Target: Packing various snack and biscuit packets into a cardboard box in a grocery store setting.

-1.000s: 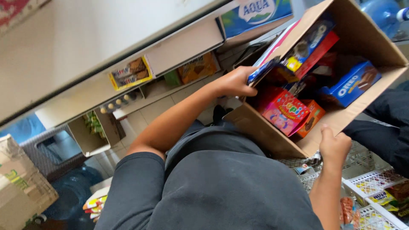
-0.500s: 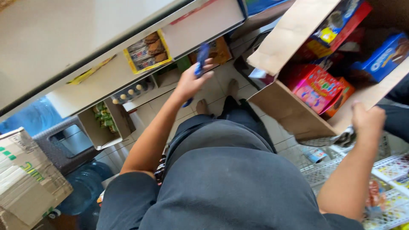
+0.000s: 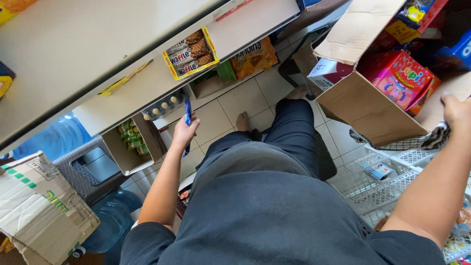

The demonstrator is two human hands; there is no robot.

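My left hand [image 3: 184, 131] is shut on a thin blue snack packet [image 3: 187, 112], held upright near the edge of the lower white shelf [image 3: 122, 105]. My right hand [image 3: 456, 110] rests on the flap of an open cardboard box [image 3: 363, 105] at the right. Whether it grips the flap is hard to tell. Inside that box are a pink sweets carton [image 3: 402, 73] and other coloured packs. My legs and bare feet [image 3: 243, 120] stand on the tiled floor between shelf and box.
A yellow waffle biscuit tray [image 3: 191, 51] and an orange snack bag [image 3: 254, 56] sit on the shelves. Below are a small open carton of green packs [image 3: 130, 135], blue water jugs [image 3: 54, 137], a grey stool [image 3: 83, 172], a taped cardboard box [image 3: 39, 206] and a white wire rack [image 3: 387, 186].
My left hand drew the blue packet out of the cardboard box and carried it left and down to the shelf edge. My right hand stayed at the box flap.
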